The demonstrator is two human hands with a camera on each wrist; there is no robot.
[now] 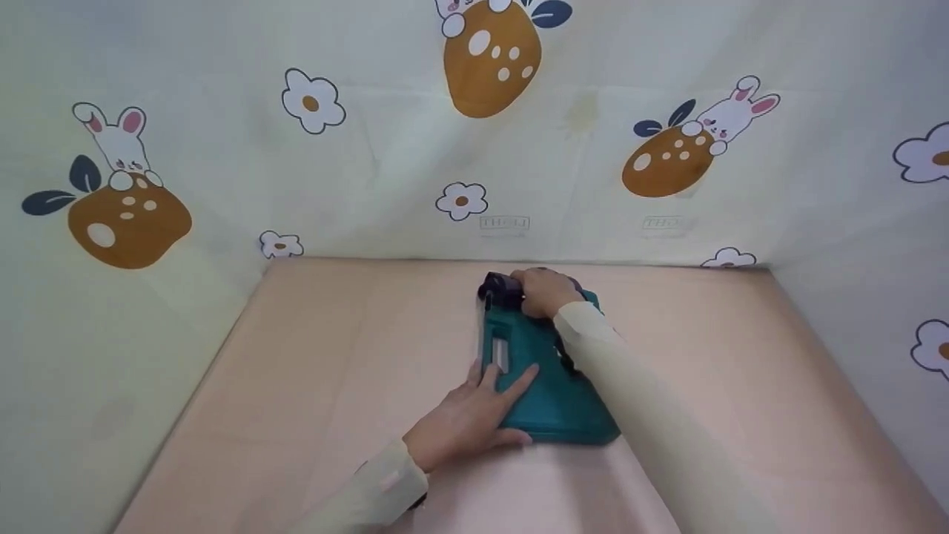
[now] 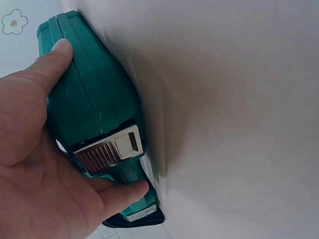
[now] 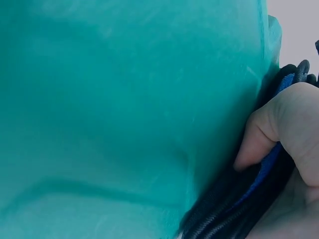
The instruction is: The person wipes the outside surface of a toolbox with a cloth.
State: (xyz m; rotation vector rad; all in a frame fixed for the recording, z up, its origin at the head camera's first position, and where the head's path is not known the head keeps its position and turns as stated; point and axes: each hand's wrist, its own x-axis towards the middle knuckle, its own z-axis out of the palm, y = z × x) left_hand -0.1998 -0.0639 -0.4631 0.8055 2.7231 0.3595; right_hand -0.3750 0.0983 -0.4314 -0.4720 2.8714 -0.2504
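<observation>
A green hard case (image 1: 556,404) with a slot-shaped handle opening lies on the table. My left hand (image 1: 471,415) rests on its near left part with fingers spread; in the left wrist view the thumb and fingers touch the case (image 2: 94,84) around a metal latch (image 2: 112,149). My right hand (image 1: 547,291) grips a dark bundle (image 1: 506,291) at the far end of the case. The right wrist view has its fingers (image 3: 254,142) curled round black cord loops (image 3: 219,214) with a blue strip, against the green surface (image 3: 124,99).
The pink-beige tabletop (image 1: 296,371) extends on both sides of the case. Behind it stands a pale wall covering (image 1: 371,170) printed with rabbits, fruit and flowers, which also runs along the left and right sides.
</observation>
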